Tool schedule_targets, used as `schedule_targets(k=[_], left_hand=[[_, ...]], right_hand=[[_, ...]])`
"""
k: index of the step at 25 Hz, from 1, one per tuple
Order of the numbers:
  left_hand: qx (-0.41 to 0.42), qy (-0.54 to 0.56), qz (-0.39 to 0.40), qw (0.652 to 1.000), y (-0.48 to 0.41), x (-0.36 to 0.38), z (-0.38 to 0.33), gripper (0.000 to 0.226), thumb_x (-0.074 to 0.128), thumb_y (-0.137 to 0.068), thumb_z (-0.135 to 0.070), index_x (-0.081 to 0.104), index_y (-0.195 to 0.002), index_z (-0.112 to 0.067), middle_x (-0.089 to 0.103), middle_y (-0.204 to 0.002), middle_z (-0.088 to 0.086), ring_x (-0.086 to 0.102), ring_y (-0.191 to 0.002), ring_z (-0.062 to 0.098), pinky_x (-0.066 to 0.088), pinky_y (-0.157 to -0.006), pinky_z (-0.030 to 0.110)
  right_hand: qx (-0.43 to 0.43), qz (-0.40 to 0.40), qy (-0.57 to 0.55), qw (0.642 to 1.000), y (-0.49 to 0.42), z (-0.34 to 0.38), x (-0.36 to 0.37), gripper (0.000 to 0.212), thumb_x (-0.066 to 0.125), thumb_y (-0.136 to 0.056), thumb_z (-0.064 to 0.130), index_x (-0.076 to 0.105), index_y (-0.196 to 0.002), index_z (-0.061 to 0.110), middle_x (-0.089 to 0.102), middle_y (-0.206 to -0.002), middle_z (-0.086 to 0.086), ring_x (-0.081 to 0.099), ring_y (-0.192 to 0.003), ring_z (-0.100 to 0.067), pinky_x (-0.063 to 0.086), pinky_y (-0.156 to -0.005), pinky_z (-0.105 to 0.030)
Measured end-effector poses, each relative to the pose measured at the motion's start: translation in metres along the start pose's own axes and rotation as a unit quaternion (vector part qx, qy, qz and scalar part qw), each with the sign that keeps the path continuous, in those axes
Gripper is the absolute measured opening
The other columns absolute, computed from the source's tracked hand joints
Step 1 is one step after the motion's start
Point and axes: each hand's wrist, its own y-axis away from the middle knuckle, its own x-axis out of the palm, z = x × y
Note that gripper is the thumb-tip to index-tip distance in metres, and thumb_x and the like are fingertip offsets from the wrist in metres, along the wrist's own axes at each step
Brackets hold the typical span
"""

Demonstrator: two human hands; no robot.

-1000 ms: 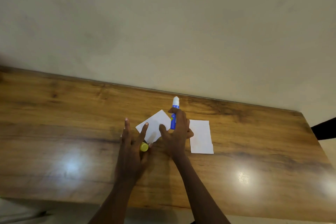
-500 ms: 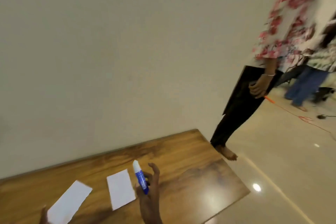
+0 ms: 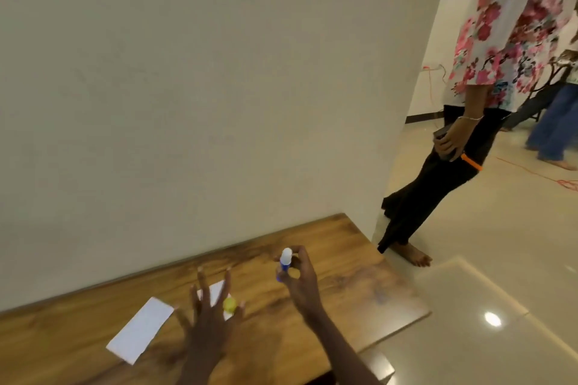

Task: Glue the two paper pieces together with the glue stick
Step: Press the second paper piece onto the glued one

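Wooden bench (image 3: pixel 359 284) had swung low as my view drifted right, one paper piece (image 3: pixel 140 330) lying apart, the other (image 3: pixel 215 291) under my spread left hand (image 3: pixel 212 309) pinching the yellow cap (image 3: pixel 230 304), right-hand (image 3: pixel 300 278) grip closed around the uncapped glue stick (image 3: pixel 285 261), nothing glued.

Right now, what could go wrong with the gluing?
The camera is turned toward a standing person in a flowered top, so the work sits at the picture's bottom; glue may be badly aimed. The right hand holds the uncapped blue and white glue stick in the air, where it might smear the wooden table. The left hand hides most of one white paper piece, which may shift.
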Motion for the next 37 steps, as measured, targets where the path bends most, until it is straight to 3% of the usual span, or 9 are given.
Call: schedule_targets(k=[3,5,9,11,13,15,18,27,37], left_hand=[[0.012,-0.027,0.087,0.996,-0.005,0.017,-0.036,0.110,-0.030,-0.046,-0.080,-0.001,-0.137,-0.026,-0.009,-0.153,0.008,0.007,-0.141,0.037,0.005,-0.106,0.068],[0.017,-0.041,0.093,0.995,-0.008,0.032,-0.048,0.093,-0.030,-0.053,-0.076,-0.018,-0.135,-0.032,-0.007,-0.155,0.009,0.015,-0.139,0.038,0.014,-0.104,0.070],[0.054,-0.048,0.076,0.995,-0.011,0.055,-0.063,0.056,0.008,-0.083,-0.063,0.028,-0.127,-0.035,-0.009,-0.153,0.007,0.058,-0.108,0.042,0.044,-0.079,0.067],[0.073,-0.065,0.115,0.989,-0.019,0.068,-0.064,0.060,0.046,-0.074,-0.065,0.039,-0.123,-0.031,0.033,-0.147,0.014,0.060,-0.103,0.044,0.045,-0.075,0.069],[0.053,-0.058,0.116,0.990,-0.024,0.082,-0.058,0.080,0.065,-0.063,-0.062,0.037,-0.132,-0.033,0.040,-0.142,0.016,0.047,-0.119,0.046,0.036,-0.088,0.071],[0.036,-0.067,0.108,0.991,-0.022,0.096,-0.050,0.077,0.052,-0.075,-0.061,0.012,-0.138,-0.041,0.008,-0.154,0.010,0.015,-0.139,0.039,0.014,-0.106,0.065],[0.029,-0.088,0.141,0.986,-0.023,0.103,-0.044,0.074,0.029,-0.083,-0.065,-0.013,-0.137,-0.039,-0.019,-0.153,0.005,-0.011,-0.141,0.031,-0.005,-0.111,0.058],[0.007,-0.075,0.165,0.983,-0.024,0.097,-0.047,0.084,0.032,-0.082,-0.065,-0.018,-0.138,-0.028,-0.024,-0.152,0.008,-0.018,-0.140,0.031,-0.010,-0.110,0.056],[0.021,-0.084,0.163,0.983,-0.025,0.095,-0.045,0.089,0.030,-0.079,-0.070,-0.018,-0.138,-0.025,-0.022,-0.152,0.010,-0.016,-0.140,0.033,-0.009,-0.110,0.057]], right_hand=[[-0.003,0.027,0.066,0.997,-0.014,-0.026,-0.016,0.023,0.058,-0.081,0.001,0.044,-0.092,0.016,0.063,-0.100,-0.014,0.058,-0.093,-0.024,0.042,-0.065,-0.012],[-0.003,0.037,0.098,0.995,-0.022,-0.050,-0.025,0.021,0.057,-0.080,-0.001,0.044,-0.089,0.013,0.063,-0.096,-0.015,0.058,-0.088,-0.025,0.043,-0.066,-0.016],[0.005,0.054,0.145,0.988,-0.028,-0.091,-0.030,0.022,0.054,-0.075,-0.004,0.044,-0.080,0.014,0.055,-0.076,-0.014,0.049,-0.070,-0.024,0.036,-0.059,-0.029],[0.022,0.044,0.141,0.989,-0.029,-0.106,-0.031,0.030,0.055,-0.073,-0.005,0.041,-0.076,0.022,0.051,-0.070,0.000,0.048,-0.066,-0.015,0.036,-0.057,-0.024],[0.030,0.034,0.132,0.990,-0.026,-0.115,-0.032,0.035,0.053,-0.068,-0.010,0.040,-0.072,0.022,0.050,-0.066,0.008,0.047,-0.062,-0.005,0.036,-0.056,-0.017],[0.031,0.027,0.145,0.989,-0.022,-0.122,-0.033,0.032,0.054,-0.065,-0.013,0.042,-0.071,0.016,0.054,-0.065,0.004,0.047,-0.060,-0.004,0.037,-0.057,-0.019],[0.027,0.044,0.169,0.984,-0.022,-0.123,-0.031,0.025,0.057,-0.068,-0.008,0.050,-0.082,0.011,0.062,-0.076,-0.018,0.053,-0.067,-0.021,0.041,-0.059,-0.032],[0.025,0.036,0.208,0.977,-0.022,-0.129,-0.027,0.033,0.060,-0.067,-0.006,0.051,-0.082,0.022,0.061,-0.076,0.000,0.055,-0.069,-0.016,0.038,-0.055,-0.011],[0.042,0.046,0.194,0.979,-0.024,-0.134,-0.029,0.044,0.065,-0.070,-0.005,0.055,-0.109,0.012,0.059,-0.096,0.004,0.056,-0.090,-0.013,0.040,-0.069,-0.004]])
